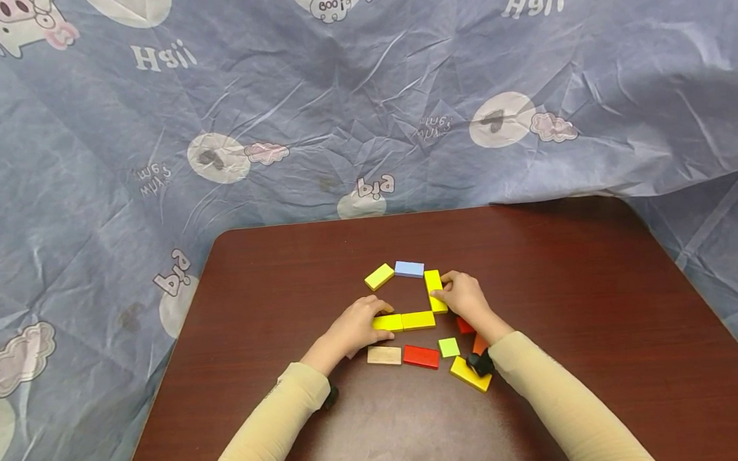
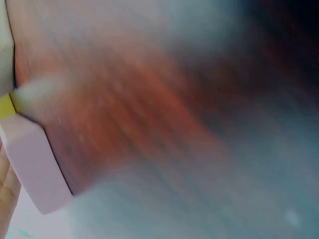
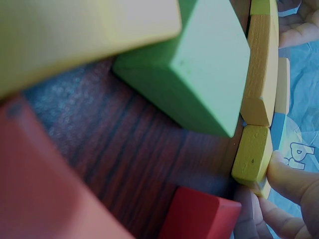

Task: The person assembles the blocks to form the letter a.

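Note:
In the head view my left hand (image 1: 352,324) pinches the left end of a yellow block (image 1: 389,323), thumb on the near side and fingers on the far side. Another yellow block (image 1: 418,320) lies end to end with it. My right hand (image 1: 464,295) grips an upright-running yellow block (image 1: 433,283) at the row's right end; its thumb and fingers also show around the yellow block (image 3: 253,154) in the right wrist view. A blue block (image 1: 409,269) and a tilted yellow block (image 1: 379,276) lie at the back. The left wrist view is mostly blurred.
Nearer me lie a plain wooden block (image 1: 384,356), a red block (image 1: 421,356), a light green block (image 1: 449,347) and a yellow block (image 1: 463,371). Red and orange blocks (image 1: 479,343) are partly under my right forearm. A pale pink block (image 2: 37,159) is beside my left wrist.

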{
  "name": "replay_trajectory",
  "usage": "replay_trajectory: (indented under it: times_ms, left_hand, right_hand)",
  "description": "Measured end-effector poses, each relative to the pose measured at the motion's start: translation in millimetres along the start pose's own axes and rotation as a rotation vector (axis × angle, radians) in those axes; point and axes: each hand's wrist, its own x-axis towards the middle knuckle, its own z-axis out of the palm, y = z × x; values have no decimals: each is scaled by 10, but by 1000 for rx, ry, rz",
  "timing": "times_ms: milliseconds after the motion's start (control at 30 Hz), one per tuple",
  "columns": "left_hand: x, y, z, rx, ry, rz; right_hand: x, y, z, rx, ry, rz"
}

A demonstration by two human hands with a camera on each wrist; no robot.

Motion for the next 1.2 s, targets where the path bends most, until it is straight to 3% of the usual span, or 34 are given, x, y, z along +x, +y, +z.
replay_trajectory:
  times_ms: [367, 867, 1200]
  left_hand:
    - [-33, -92, -18, -32, 31, 40]
    - [-34, -131, 4, -72, 41, 27]
    - [-51, -116, -5, -110, 49, 21]
  right_hand:
    - [-3, 13, -1, 0, 12, -8]
    - [1, 24, 3, -3, -2, -5]
    - [-139, 111, -184, 34, -34, -42]
